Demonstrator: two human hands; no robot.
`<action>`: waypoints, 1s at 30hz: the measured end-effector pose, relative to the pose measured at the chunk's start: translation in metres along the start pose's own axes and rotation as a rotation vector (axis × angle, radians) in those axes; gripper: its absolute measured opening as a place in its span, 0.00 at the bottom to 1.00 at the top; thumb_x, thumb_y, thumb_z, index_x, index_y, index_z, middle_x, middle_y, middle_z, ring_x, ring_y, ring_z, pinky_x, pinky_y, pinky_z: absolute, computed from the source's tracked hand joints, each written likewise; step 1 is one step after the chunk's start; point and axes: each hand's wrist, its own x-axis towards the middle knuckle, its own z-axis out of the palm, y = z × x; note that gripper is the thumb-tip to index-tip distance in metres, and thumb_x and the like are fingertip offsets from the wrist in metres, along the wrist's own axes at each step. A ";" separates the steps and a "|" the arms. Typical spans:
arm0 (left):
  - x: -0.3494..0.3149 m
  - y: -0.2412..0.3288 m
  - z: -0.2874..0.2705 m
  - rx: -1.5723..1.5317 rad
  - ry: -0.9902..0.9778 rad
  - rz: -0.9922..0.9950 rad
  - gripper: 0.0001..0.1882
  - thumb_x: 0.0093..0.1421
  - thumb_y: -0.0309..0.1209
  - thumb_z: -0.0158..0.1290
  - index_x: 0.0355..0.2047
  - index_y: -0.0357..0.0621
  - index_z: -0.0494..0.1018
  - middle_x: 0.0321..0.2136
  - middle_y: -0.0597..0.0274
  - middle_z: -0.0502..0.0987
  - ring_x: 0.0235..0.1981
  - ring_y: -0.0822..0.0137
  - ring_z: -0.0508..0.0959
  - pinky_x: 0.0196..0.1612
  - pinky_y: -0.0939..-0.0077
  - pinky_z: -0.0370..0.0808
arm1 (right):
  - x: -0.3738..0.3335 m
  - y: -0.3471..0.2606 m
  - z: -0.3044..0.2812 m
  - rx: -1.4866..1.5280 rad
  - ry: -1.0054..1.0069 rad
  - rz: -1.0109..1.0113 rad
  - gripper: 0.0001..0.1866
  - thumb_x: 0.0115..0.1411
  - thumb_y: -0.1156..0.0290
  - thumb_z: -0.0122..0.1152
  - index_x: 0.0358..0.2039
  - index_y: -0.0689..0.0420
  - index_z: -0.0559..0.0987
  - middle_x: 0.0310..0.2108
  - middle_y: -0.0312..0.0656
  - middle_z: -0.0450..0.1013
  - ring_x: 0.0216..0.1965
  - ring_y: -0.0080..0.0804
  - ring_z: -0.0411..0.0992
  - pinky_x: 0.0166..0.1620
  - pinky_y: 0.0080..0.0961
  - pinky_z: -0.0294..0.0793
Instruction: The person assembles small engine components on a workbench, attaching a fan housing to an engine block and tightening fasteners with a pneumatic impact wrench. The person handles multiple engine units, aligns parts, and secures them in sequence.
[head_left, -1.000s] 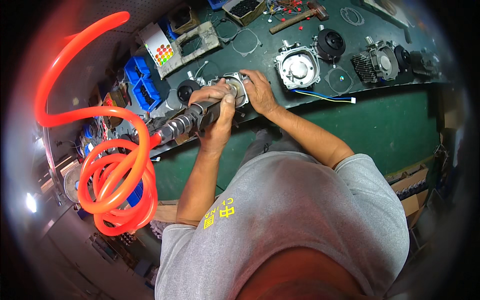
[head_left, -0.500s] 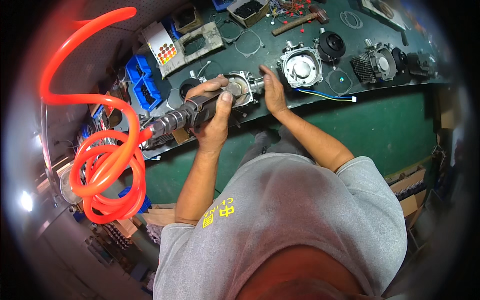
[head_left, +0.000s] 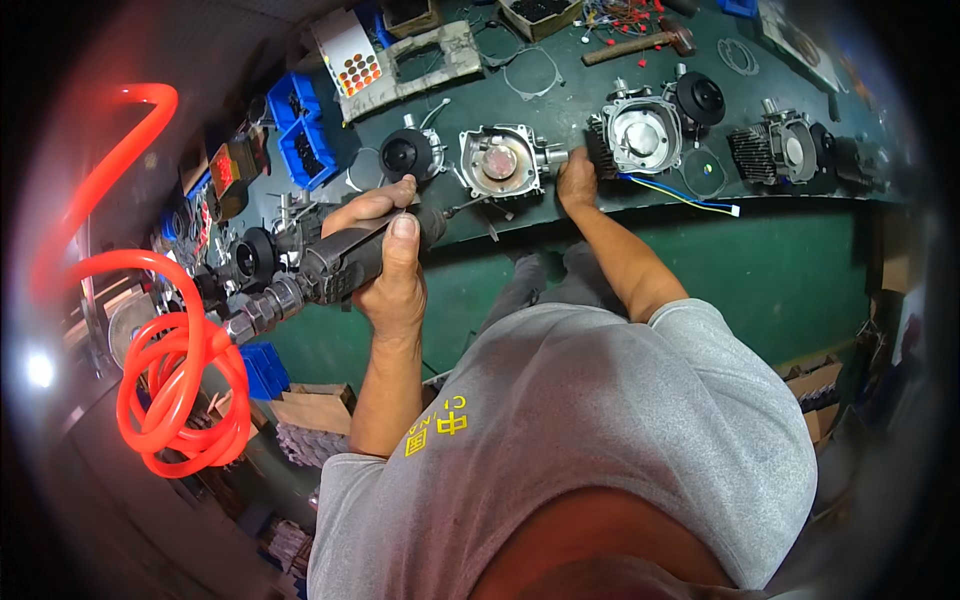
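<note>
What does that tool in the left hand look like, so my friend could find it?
Start at the green workbench and find the left hand at its near edge. It grips a dark, stubby air screwdriver pointing toward an open metal housing. Unlike anything else nearby, a coiled bright orange hose trails from its back end.
</note>
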 end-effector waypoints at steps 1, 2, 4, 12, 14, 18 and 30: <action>-0.001 0.001 -0.003 0.015 0.014 -0.016 0.16 0.60 0.24 0.60 0.47 0.39 0.69 0.40 0.47 0.79 0.46 0.53 0.81 0.61 0.45 0.75 | 0.002 0.000 0.000 -0.022 -0.004 0.000 0.13 0.67 0.69 0.58 0.46 0.63 0.73 0.39 0.65 0.79 0.44 0.67 0.78 0.49 0.56 0.76; -0.001 0.002 -0.007 0.020 0.018 -0.017 0.16 0.60 0.24 0.60 0.47 0.39 0.69 0.40 0.47 0.80 0.46 0.52 0.81 0.61 0.45 0.75 | 0.002 0.001 0.000 -0.044 -0.008 0.001 0.13 0.66 0.69 0.58 0.46 0.63 0.73 0.39 0.65 0.79 0.44 0.67 0.78 0.49 0.56 0.76; -0.002 0.000 -0.014 0.027 0.026 -0.015 0.16 0.60 0.24 0.59 0.47 0.39 0.69 0.40 0.47 0.80 0.46 0.52 0.81 0.61 0.46 0.75 | 0.001 0.004 -0.003 -0.038 -0.031 -0.027 0.14 0.65 0.68 0.59 0.45 0.64 0.72 0.38 0.67 0.78 0.44 0.69 0.77 0.49 0.58 0.75; -0.003 -0.001 -0.025 -0.033 0.064 -0.081 0.15 0.61 0.24 0.57 0.47 0.38 0.69 0.40 0.47 0.79 0.47 0.52 0.80 0.62 0.49 0.73 | -0.003 0.021 -0.001 -0.014 -0.012 -0.117 0.14 0.65 0.67 0.60 0.43 0.64 0.70 0.37 0.67 0.78 0.44 0.71 0.75 0.47 0.59 0.74; -0.002 -0.002 -0.027 -0.056 0.052 -0.081 0.15 0.61 0.24 0.57 0.47 0.38 0.69 0.40 0.47 0.79 0.47 0.52 0.80 0.62 0.49 0.73 | -0.003 0.038 0.003 0.053 0.023 -0.205 0.13 0.66 0.69 0.59 0.43 0.64 0.71 0.35 0.63 0.78 0.41 0.68 0.76 0.45 0.55 0.76; -0.004 -0.002 -0.031 -0.099 0.096 -0.097 0.15 0.61 0.24 0.58 0.47 0.38 0.69 0.40 0.48 0.78 0.47 0.52 0.80 0.62 0.48 0.73 | -0.046 0.041 -0.028 0.337 -0.253 -0.159 0.13 0.67 0.70 0.57 0.46 0.66 0.73 0.36 0.57 0.80 0.38 0.49 0.82 0.40 0.41 0.82; 0.009 0.001 -0.025 -0.355 0.176 -0.173 0.13 0.61 0.28 0.59 0.45 0.43 0.72 0.41 0.56 0.77 0.47 0.58 0.78 0.64 0.48 0.71 | -0.111 -0.088 -0.141 1.239 -0.660 0.244 0.13 0.73 0.70 0.56 0.54 0.62 0.77 0.44 0.45 0.79 0.42 0.28 0.79 0.42 0.24 0.85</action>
